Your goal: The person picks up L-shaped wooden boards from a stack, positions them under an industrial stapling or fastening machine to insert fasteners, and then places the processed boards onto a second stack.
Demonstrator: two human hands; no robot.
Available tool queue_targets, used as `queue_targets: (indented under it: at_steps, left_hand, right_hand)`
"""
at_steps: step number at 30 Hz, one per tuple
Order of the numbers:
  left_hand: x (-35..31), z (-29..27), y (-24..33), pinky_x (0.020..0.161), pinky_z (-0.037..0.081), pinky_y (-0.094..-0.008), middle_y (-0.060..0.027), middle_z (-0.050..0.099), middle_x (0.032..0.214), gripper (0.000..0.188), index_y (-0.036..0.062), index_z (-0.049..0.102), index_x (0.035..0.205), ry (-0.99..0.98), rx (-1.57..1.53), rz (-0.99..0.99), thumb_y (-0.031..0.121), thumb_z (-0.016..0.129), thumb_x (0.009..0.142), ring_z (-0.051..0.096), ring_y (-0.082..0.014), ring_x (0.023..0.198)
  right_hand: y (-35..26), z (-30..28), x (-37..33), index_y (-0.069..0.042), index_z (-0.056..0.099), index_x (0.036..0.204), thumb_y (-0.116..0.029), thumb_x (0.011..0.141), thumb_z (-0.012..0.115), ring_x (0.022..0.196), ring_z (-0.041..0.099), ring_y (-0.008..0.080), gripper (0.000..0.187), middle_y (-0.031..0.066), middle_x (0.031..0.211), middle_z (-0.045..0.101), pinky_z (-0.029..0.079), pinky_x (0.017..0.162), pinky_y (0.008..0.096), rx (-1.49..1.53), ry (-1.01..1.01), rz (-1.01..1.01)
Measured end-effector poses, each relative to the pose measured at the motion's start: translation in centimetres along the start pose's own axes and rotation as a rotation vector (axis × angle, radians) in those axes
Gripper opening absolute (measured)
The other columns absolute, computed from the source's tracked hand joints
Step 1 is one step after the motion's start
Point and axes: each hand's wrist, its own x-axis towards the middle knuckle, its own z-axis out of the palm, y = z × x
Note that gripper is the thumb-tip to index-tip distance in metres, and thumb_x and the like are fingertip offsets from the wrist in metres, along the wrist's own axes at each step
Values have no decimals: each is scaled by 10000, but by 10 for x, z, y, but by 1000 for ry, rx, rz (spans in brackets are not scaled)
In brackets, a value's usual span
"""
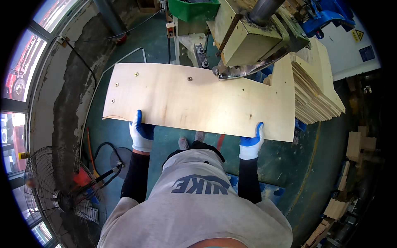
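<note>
Plywood panel [178,99]: While I hold it out in front of me, its far edge lies under the nose of the machine [252,45]; whether they touch, I cannot tell.
Left hand [142,134]: gloved, left of the machine, pinching the panel's near edge, thumb on top, fingers mostly hidden beneath.
Right hand [251,144]: gloved, on my side of the machine, pinching the same edge, thumb on top, fingers hidden below.
Metal fittings [136,74]: three sit well left of the machine; I judge that end done.
Dark spots [243,89]: just this side of the machine, they look like bare holes, so some work seems left.
Plywood stack [308,93]: right of the machine; finished or not, I cannot tell.
Green bin [194,11]: left of the machine.
</note>
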Motion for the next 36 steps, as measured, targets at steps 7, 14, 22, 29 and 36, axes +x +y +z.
queue_targets:
  at_steps: [7, 14, 22, 29, 36]
  left_hand:
    - [17, -7, 60, 1073, 478, -475, -120, 593, 1352, 459, 66, 460, 1441, -130, 70, 159, 265, 575, 1044, 588, -285, 1254]
    - [14, 8, 7, 1035, 509, -464, -108, 619, 1330, 405, 86, 510, 1399, -214, -133, -164, 243, 594, 1035, 621, -296, 1215]
    - [30, 20, -24, 977, 563, -477, -103, 652, 1225, 379, 73, 539, 1350, -100, -45, -91, 99, 642, 986, 659, -288, 1134]
    - [36, 24, -18, 932, 585, -497, -100, 659, 1208, 380, 57, 545, 1346, -77, 12, -90, 79, 645, 979, 674, -284, 1097]
    - [46, 12, -20, 949, 581, -486, -108, 655, 1230, 380, 57, 555, 1351, -112, -32, -132, 77, 639, 981, 672, -287, 1101]
  right_hand:
    - [65, 26, 9, -81, 592, 1352, -327, 1032, 571, 1251, 602, 221, 404, 72, 1364, 633, 488, 1054, 394, 64, -30, 78]
    - [80, 36, -2, -81, 603, 1331, -298, 1036, 580, 1226, 620, 210, 367, 65, 1344, 647, 519, 1028, 382, 130, 15, 105]
    - [86, 40, 1, -60, 609, 1319, -296, 1037, 586, 1196, 637, 216, 368, 78, 1330, 650, 533, 1012, 378, 101, 66, 103]
    - [94, 41, 7, -52, 593, 1339, -301, 1037, 588, 1213, 628, 231, 392, 77, 1337, 644, 531, 1025, 395, 74, 83, 72]
    - [45, -3, -2, -69, 614, 1313, -309, 1015, 629, 1213, 634, 240, 383, 93, 1332, 654, 523, 1042, 418, 158, 71, 58]
